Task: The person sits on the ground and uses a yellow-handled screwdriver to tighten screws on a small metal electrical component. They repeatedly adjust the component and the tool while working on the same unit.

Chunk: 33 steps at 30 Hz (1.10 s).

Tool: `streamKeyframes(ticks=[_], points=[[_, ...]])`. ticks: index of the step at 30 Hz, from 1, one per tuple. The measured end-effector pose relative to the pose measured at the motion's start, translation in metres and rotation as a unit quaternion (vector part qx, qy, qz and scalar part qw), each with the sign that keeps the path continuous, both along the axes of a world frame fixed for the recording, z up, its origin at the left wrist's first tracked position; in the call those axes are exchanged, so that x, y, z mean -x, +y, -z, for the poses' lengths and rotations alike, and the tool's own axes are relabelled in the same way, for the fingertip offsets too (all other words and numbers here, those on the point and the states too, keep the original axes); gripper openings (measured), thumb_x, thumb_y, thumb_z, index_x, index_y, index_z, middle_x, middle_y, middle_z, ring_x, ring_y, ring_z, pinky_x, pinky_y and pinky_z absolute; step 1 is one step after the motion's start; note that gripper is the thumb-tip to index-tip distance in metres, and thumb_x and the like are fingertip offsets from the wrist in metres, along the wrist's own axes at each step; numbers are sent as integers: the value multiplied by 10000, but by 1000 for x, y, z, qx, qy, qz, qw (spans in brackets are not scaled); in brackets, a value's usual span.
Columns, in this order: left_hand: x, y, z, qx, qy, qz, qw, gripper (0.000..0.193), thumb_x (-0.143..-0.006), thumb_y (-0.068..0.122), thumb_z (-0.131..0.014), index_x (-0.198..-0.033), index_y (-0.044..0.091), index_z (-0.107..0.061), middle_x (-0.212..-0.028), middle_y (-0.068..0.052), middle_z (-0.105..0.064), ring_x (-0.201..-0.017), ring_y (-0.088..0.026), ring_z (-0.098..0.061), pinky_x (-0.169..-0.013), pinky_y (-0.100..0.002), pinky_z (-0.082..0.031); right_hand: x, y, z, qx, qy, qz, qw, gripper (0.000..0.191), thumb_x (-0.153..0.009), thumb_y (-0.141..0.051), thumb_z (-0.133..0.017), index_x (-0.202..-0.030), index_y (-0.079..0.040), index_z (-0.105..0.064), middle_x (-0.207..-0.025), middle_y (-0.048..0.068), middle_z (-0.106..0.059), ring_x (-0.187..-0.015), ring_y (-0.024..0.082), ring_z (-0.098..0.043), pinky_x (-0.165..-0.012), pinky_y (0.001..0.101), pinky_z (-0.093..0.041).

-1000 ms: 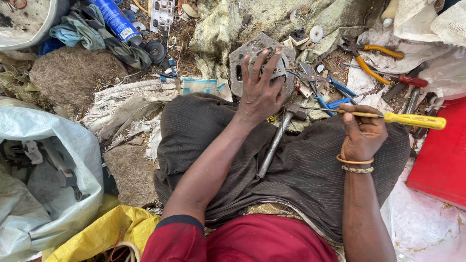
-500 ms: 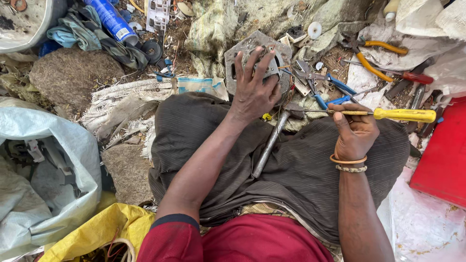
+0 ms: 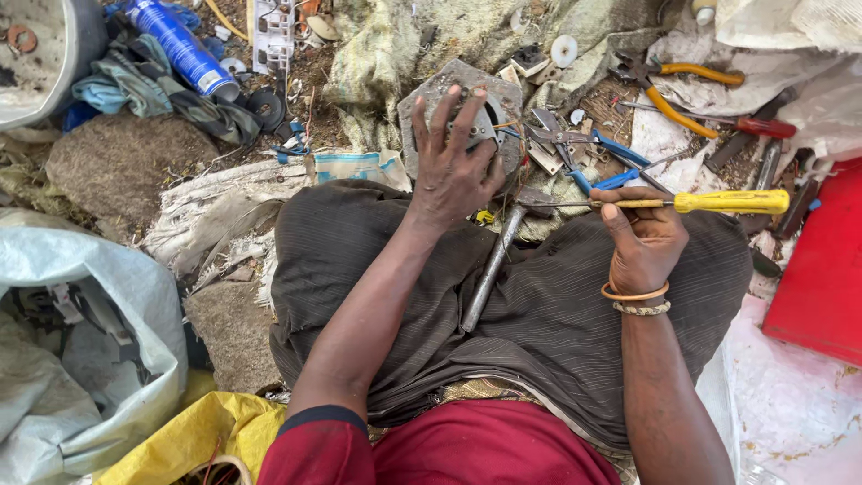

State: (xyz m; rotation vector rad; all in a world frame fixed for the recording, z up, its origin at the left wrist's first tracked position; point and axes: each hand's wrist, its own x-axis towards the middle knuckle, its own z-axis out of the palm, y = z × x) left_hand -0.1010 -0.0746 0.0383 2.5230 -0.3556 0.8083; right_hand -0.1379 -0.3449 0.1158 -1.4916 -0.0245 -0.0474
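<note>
My left hand (image 3: 453, 162) rests with spread fingers on a grey round-holed metal part (image 3: 467, 112) lying on the ground ahead of my knees. My right hand (image 3: 642, 238) grips a yellow-handled screwdriver (image 3: 718, 202), held level, its thin shaft pointing left toward the part. A hammer (image 3: 494, 260) lies across my lap on the dark striped cloth (image 3: 539, 323), its head near my left wrist. Blue-handled pliers (image 3: 611, 166) lie just beyond the screwdriver shaft.
Orange-handled pliers (image 3: 673, 90) and a red-handled tool (image 3: 754, 126) lie at the upper right. A red box (image 3: 822, 269) stands at the right. A blue spray can (image 3: 180, 45) and a rock (image 3: 126, 166) are at the left, a grey sack (image 3: 81, 359) below.
My left hand has stayed on the metal part with small finger shifts. My right hand and the screwdriver have held nearly the same place.
</note>
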Motion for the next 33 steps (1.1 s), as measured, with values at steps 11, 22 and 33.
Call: streamKeyframes(ticks=[11,22,33], points=[[5,-2,-4,-1,6,-4,1000,197,-931,248,-756,-801,135,-660,-1628,-75,-275,-1608,-282,-79,-1348,-641,-41,0,-1,1,10,-1,-4,1000,250,-985,65,-726,-1204,23,-612,-1123,188,-734,-1108,253,-739,-987,339,-625],[3,-2,-1,21,4,-4,1000,228,-923,221,-804,-772,122,-665,-1567,-44,-302,-1619,-244,-101,-1395,-598,-51,0,-2,3,0,4,-6,1000,254,-982,69,-727,-1204,27,-611,-1124,189,-734,-1105,261,-743,-995,349,-628],[6,-5,-1,2,2,-10,1000,182,-915,219,-791,-786,134,-696,-1616,-94,-286,-1589,-286,-95,-1354,-614,-19,3,-2,1,-9,3,-15,1000,244,-988,69,-719,-1201,24,-611,-1122,188,-733,-1114,256,-741,-1007,354,-630]])
